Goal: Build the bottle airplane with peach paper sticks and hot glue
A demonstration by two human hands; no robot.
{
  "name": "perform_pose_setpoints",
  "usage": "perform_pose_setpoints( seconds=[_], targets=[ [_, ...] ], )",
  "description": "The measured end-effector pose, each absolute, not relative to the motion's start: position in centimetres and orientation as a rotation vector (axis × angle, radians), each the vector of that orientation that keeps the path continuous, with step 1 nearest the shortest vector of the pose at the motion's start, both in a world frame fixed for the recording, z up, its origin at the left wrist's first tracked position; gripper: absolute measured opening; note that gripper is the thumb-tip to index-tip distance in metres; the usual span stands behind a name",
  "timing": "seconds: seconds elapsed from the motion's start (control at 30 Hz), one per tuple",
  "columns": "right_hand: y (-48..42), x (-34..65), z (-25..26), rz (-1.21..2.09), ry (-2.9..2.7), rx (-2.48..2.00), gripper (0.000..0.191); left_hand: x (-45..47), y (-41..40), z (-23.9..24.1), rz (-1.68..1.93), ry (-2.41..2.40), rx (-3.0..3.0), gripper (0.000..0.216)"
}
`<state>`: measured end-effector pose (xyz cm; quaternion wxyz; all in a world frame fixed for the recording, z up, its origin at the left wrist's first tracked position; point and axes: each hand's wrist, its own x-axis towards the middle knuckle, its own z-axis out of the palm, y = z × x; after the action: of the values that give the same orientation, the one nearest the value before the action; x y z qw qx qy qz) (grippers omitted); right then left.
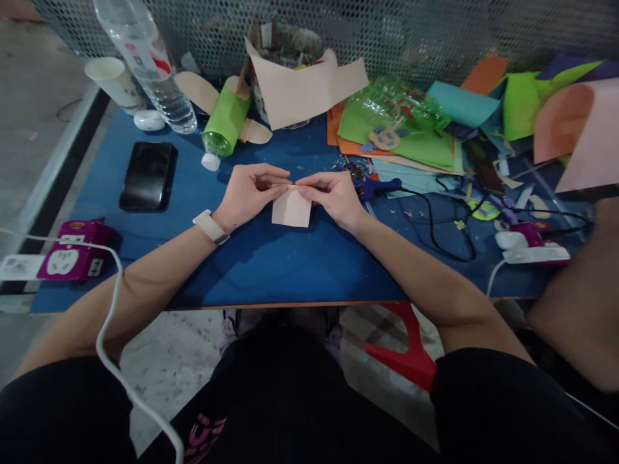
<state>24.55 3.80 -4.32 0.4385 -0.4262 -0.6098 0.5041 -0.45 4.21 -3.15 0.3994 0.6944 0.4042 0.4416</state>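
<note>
A small cream-coloured piece of craft sheet (291,209) hangs upright just above the blue table (285,270). Its top left corner is pinched between thumb and fingers of my left hand (252,192). At the top right corner my right hand (334,198) pinches the same piece, the two thumbs almost meeting along its upper edge. Beyond my right hand lies a blue hot glue gun (378,187) with a black cord. Behind my left hand a green-wrapped plastic bottle (226,119) with cream wing-like pieces lies on its side.
A black phone-like device (147,175), a tall water bottle (167,84) and a paper cup (113,82) stand at left. Purple power adapters (77,251) sit on both sides. Coloured sheets (411,148) and scraps crowd the right; a white cable (113,309) crosses my left arm.
</note>
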Motion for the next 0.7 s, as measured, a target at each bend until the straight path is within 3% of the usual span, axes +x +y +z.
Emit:
perform_pose_setpoints(
  seconds=[0.13,0.37,0.7],
  targets=[
    [4.0,24.74,-4.54,1.288,-1.501,-1.059,0.055,-0.51,4.17,-3.17,1.118,1.011,1.752,0.033],
    [3.77,24.47,-4.23,1.346,-1.456,-1.017,0.057,-0.55,4.12,-3.46,1.204,0.913,1.697,0.049],
    [3.85,24.56,-4.09,1.324,-1.439,-1.01,0.053,-0.74,4.71,-3.5,1.188,0.843,1.657,0.041]
  ],
)
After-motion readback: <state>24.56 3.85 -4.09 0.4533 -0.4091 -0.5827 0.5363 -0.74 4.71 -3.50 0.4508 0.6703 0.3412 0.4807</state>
